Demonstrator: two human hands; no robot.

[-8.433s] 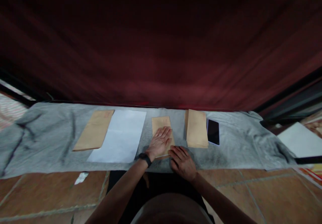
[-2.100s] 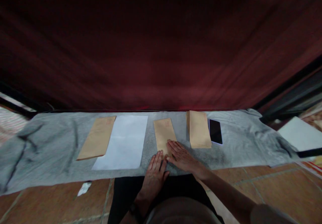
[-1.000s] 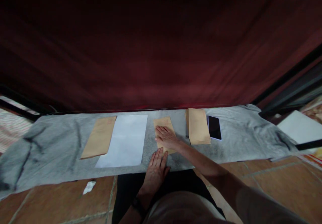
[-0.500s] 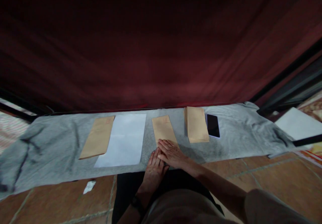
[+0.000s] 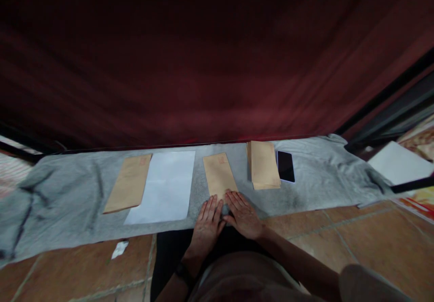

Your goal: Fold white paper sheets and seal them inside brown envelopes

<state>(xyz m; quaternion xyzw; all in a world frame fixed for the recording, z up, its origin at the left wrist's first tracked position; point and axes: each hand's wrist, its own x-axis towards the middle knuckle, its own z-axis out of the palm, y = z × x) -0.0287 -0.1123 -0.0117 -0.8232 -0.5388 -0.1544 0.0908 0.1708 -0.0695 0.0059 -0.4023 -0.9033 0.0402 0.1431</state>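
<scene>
Left hand [image 5: 205,225] and right hand [image 5: 243,215], palms down, gripping nothing, touch near end of envelope [image 5: 219,174] at twelve o'clock, seemingly steadying it; paper [image 5: 169,184] at ten, envelope stack [image 5: 264,164] at one, likely for reach.

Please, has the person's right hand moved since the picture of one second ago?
Yes. Judged against the white sheet, the right hand has moved farther to the right and closer to the near edge of the grey cloth.
</scene>
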